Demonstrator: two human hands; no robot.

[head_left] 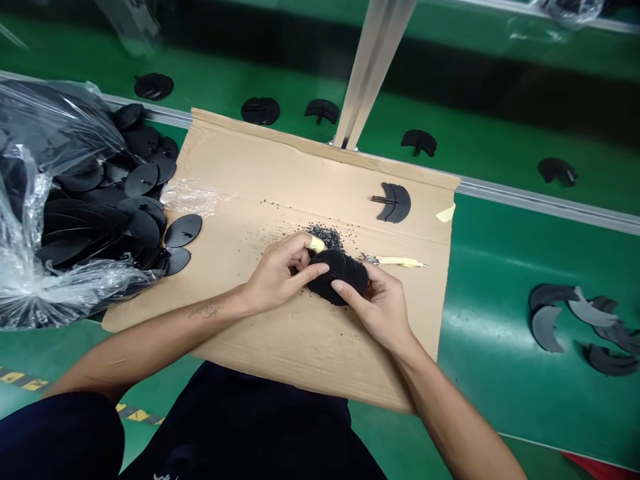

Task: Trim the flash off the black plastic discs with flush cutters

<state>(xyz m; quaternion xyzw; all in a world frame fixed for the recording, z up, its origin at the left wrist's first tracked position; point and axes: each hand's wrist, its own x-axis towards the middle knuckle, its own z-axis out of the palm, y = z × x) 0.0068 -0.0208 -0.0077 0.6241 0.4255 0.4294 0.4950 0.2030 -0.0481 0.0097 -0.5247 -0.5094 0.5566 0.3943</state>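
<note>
Black round plastic discs [336,277], apparently overlapping one another, are held between both hands over the cardboard sheet [280,347]. My left hand [285,268] pinches their left side, thumb on the upper face, with yellow tape round one finger. On the right, my right hand [383,303] grips the edge with its thumb on top; its other fingers are partly hidden behind. A heap of small black scraps [325,235] lies just beyond the discs. Near my right hand rests a thin tool with a yellow-wrapped handle [400,261]. Farther back lies a black crescent-shaped piece with a stem [396,203].
At left, a clear plastic bag [55,133] spills many black discs [143,180] onto the cardboard. Several black curved pieces [553,327] lie on the green table [490,267] at right. A metal post [373,73] rises behind the cardboard, with more black pieces [260,111] beyond.
</note>
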